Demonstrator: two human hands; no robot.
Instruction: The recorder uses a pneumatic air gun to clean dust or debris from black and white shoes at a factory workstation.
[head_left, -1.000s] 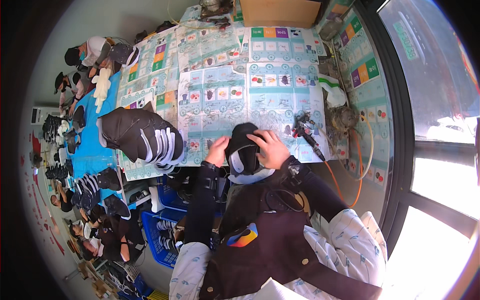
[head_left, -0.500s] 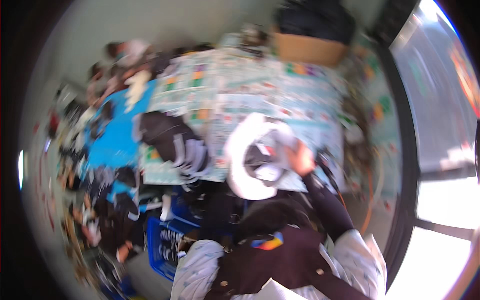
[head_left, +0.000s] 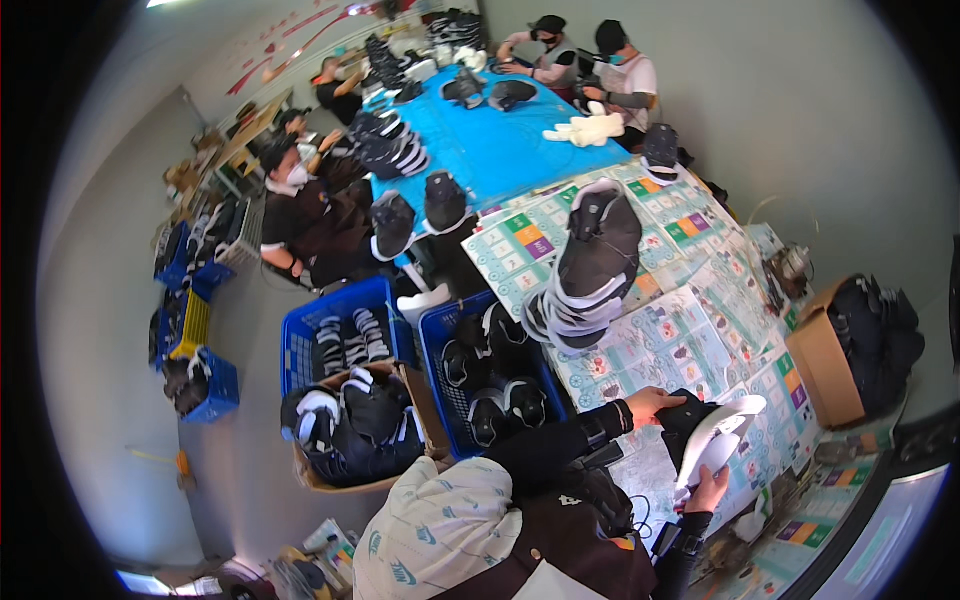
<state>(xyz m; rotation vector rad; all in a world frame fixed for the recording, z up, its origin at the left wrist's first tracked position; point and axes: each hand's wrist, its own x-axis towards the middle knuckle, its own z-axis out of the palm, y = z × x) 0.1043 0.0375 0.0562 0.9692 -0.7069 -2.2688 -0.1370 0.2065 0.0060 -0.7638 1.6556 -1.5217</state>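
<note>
Shoe [head_left: 704, 440] turned, left hand [head_left: 652, 404] pinching, right [head_left: 708, 492] gripping

A black cap [head_left: 700, 430] with a curving white brim [head_left: 714, 426] tilts sideways, held above the tabletop [head_left: 640, 478] near the person's edge.

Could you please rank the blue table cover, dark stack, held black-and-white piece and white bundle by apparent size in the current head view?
1. Blue table cover
2. Dark stack
3. Held black-and-white piece
4. White bundle
</note>
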